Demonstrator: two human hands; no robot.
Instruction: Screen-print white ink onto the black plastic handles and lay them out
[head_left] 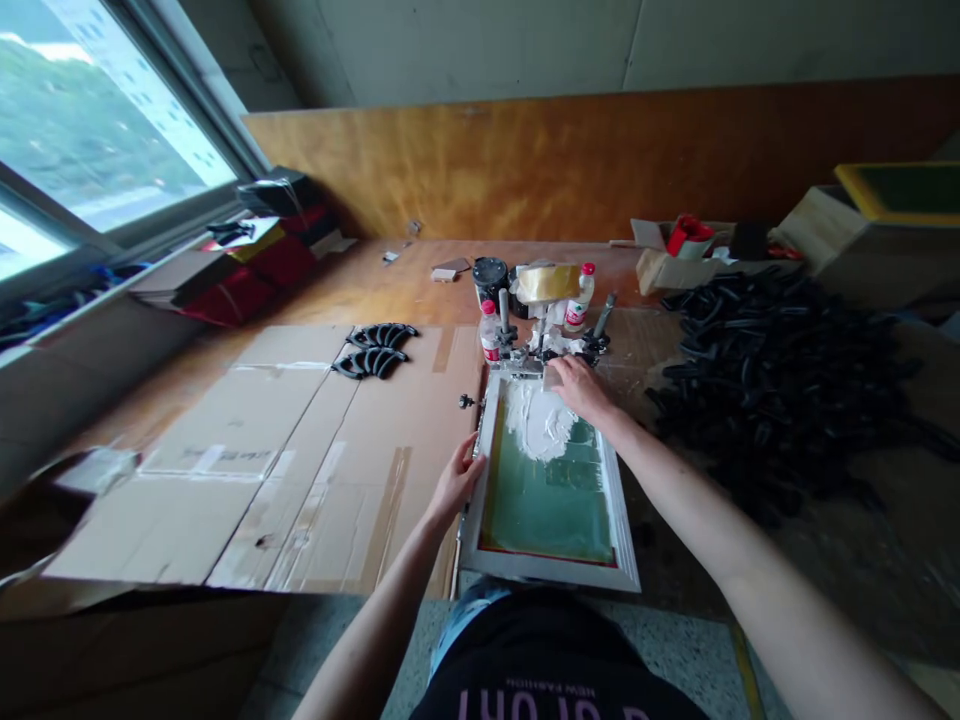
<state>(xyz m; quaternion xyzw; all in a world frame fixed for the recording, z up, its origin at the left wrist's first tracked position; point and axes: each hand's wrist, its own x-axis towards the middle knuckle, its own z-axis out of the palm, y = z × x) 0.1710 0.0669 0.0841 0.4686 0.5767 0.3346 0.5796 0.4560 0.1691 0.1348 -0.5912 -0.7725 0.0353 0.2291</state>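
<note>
In the head view, a silver screen-printing frame [627, 545] with green mesh lies in front of me, fixed to a metal clamp [525, 362] at its far end. White ink [541, 425] is spread thickly over the far part of the mesh. My right hand [576, 385] is closed at the far end around a pale, flat squeegee [553, 377], largely covered by the fingers. At the frame's left edge, my left hand [459, 478] rests with thumb and fingers apart. What lies under its fingertips is partly hidden.
Curved black pieces [375, 350] lie in two rows on flattened cardboard [315, 450] at left. A large heap of black pieces [765, 390] covers the right side. Red-capped bottles [489, 330], a black jar [490, 280] and a tape roll [551, 282] stand behind the clamp.
</note>
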